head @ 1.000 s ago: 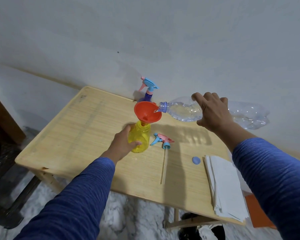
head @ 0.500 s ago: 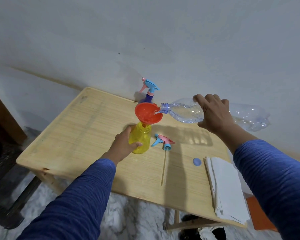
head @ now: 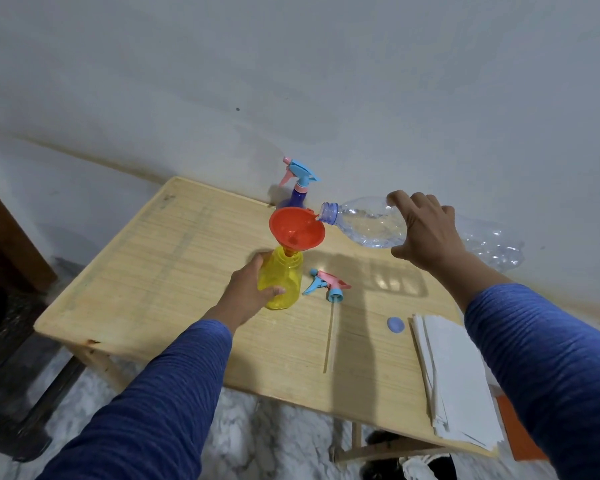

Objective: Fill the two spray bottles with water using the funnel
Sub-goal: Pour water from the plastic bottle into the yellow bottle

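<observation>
A yellow spray bottle (head: 283, 278) stands uncapped on the wooden table (head: 160, 271), and my left hand (head: 245, 292) grips its side. An orange funnel (head: 297, 230) sits in its neck. My right hand (head: 425, 233) holds a clear plastic water bottle (head: 364, 223) tipped on its side, mouth at the funnel's rim. The yellow bottle's spray head (head: 326, 285), pink and blue with a long dip tube, lies on the table just right of it. A purple spray bottle (head: 297, 195) with its head on stands behind the funnel by the wall.
A blue bottle cap (head: 395, 323) lies on the table right of the dip tube. A stack of white papers (head: 454, 375) covers the table's right front corner. The wall runs close behind the table. Marble floor shows below.
The clear bottle has stayed tipped at the funnel; its mouth sits a little higher at the rim. Both hands keep their grips.
</observation>
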